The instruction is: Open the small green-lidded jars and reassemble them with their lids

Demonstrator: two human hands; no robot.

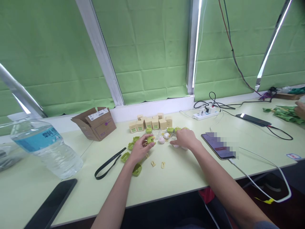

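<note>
My left hand [140, 149] pinches a small green plastic case [150, 139] between its fingertips, just above the pale green table [181, 173]. My right hand [184, 138] lies knuckles up over small white and pink round pieces [162, 140], fingers curled down onto them; what it grips is hidden. More green cases [125, 157] lie open around the left hand, one by my forearm [137, 170]. Small yellow loops [163, 165] lie in front. A row of small tan boxes [152, 122] stands behind.
An open cardboard box [95, 123] sits at back left, a water bottle [45, 147] at near left, a black strap [108, 163] and a dark phone [51, 203] near it. A phone on a white cable [218, 145], a power strip [206, 113] and another phone [253, 119] lie right. Another person's hand [300, 109] rests on green items at far right.
</note>
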